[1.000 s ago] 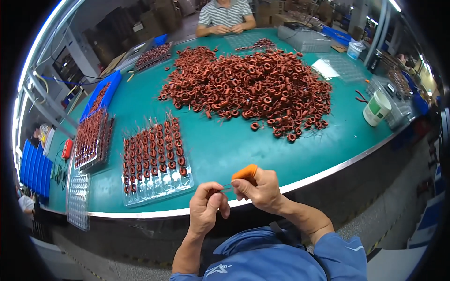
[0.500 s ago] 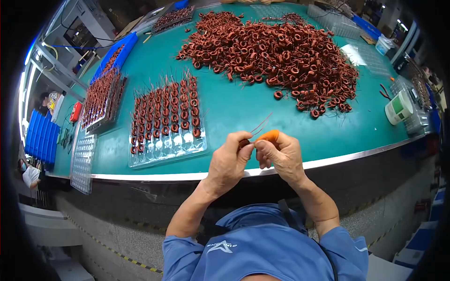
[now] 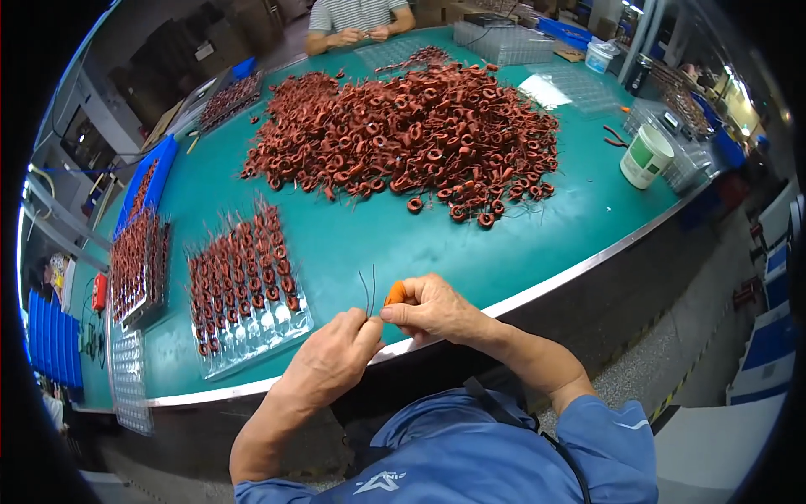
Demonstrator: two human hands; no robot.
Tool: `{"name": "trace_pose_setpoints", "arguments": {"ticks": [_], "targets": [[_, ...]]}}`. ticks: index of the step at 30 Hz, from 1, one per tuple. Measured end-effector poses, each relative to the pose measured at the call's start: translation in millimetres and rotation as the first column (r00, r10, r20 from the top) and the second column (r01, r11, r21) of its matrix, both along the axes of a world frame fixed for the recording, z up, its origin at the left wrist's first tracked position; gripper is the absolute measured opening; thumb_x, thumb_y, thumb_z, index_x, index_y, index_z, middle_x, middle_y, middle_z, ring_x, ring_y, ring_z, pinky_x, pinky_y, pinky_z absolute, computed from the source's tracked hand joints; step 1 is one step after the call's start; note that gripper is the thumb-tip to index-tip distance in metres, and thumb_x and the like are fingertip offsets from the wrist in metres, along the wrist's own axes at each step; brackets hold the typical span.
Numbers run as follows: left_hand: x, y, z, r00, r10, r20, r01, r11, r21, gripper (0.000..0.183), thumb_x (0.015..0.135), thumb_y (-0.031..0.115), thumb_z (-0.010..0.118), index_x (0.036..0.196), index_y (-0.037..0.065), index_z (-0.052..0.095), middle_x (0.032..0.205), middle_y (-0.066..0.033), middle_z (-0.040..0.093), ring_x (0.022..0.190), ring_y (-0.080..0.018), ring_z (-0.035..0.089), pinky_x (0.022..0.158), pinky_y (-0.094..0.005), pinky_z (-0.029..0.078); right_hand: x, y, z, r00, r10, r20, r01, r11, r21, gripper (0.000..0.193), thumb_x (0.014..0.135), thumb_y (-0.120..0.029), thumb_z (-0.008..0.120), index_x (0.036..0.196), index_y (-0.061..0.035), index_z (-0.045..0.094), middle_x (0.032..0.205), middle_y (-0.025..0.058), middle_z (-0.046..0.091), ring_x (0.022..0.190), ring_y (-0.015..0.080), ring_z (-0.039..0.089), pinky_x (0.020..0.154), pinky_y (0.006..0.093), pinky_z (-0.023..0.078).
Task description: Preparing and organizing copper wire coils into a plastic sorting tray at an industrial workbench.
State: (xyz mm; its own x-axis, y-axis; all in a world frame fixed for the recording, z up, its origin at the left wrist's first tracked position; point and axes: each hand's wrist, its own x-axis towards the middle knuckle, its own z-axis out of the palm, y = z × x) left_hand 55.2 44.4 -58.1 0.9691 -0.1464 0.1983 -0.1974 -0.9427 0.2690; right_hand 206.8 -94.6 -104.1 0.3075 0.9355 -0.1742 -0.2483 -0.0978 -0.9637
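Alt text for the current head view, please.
Two thin wires stand up from a person's left hand, with the right hand close beside it, an orange cover on one finger. Beyond, a green table bears a large heap of red-brown ring coils and, left, a partly filled clear tray; another person is across the table.

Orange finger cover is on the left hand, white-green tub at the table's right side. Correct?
Not quite: the head view shows the orange finger cover on the right hand. The white-green tub is at the table's right side, as stated.
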Motion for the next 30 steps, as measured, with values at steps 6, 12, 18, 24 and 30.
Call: {"name": "trace_pose_setpoints", "arguments": {"ticks": [6, 12, 18, 24, 30], "targets": [[9.7, 1.0, -27.5, 0.972, 0.074, 0.221, -0.057, 0.995, -0.084, 0.025, 0.08, 0.006, 0.063, 0.101, -0.001, 0.05, 0.086, -0.0148, 0.05, 0.076, -0.0291, 0.056, 0.068, -0.0369, 0.048, -21.4, -0.6, 9.0, 0.659, -0.434, 0.614, 0.305, 0.901, 0.309, 0.012, 0.081, -0.008, 0.067, 0.079, 0.0026, 0.062, 0.056, 0.0023, 0.054, 0.049, 0.0064, 0.048, 0.043, 0.0266, 0.036], [3.4, -6.2, -51.4, 0.969, 0.247, 0.014, -0.097, 0.431, -0.897, 0.029, 0.093, 0.014, 0.061, 0.111, -0.002, 0.044, 0.089, -0.0121, 0.062, 0.082, -0.0192, 0.064, 0.072, -0.0309, 0.052, -17.4, 9.3, 7.8, 0.855, -0.401, 0.329, 0.306, 0.902, 0.303, 0.015, 0.084, -0.011, 0.067, 0.076, 0.0006, 0.06, 0.054, 0.0018, 0.054, 0.045, 0.0066, 0.047, 0.04, 0.0238, 0.034], [10.9, -23.9, -63.0, 0.953, 0.2, 0.226, 0.24, -0.048, -0.97, 0.033, 0.099, 0.023, 0.05, 0.119, 0.001, 0.037, 0.093, -0.0136, 0.057, 0.079, -0.0199, 0.062, 0.072, -0.0335, 0.054, -14.2, 11.4, 12.9, 0.976, -0.214, -0.045, 0.219, 0.949, 0.225, 0.019, 0.087, -0.017, 0.065, 0.079, -0.0011, 0.06, 0.059, 0.0001, 0.056, 0.047, 0.0035, 0.045, 0.041, 0.0196, 0.034], [7.5, -19.5, -72.1, 0.954, 0.214, 0.212, 0.192, 0.112, -0.975, 0.031, 0.099, 0.014, 0.046, 0.125, 0.002, 0.034, 0.091, -0.0086, 0.054, 0.081, -0.0144, 0.056, 0.068, -0.0271, 0.05, -19.6, 15.9, 8.3, 0.959, -0.254, 0.127, 0.216, 0.943, 0.253, 0.018, 0.089, -0.017, 0.063, 0.081, -0.0007, 0.061, 0.062, 0.0011, 0.059, 0.048, 0.0038, 0.046, 0.044, 0.0194, 0.035], [2.9, -21.8, -66.3, 0.962, 0.199, 0.185, 0.199, -0.052, -0.979, 0.03, 0.1, 0.013, 0.045, 0.126, 0.002, 0.035, 0.09, -0.0085, 0.053, 0.076, -0.0136, 0.056, 0.065, -0.0257, 0.049, -26.3, 13.0, 15.0, 0.932, -0.274, 0.236, 0.207, 0.939, 0.274, 0.015, 0.089, -0.012, 0.063, 0.083, 0.0007, 0.061, 0.061, 0.0019, 0.061, 0.05, 0.0061, 0.053, 0.046, 0.0202, 0.039]]}}
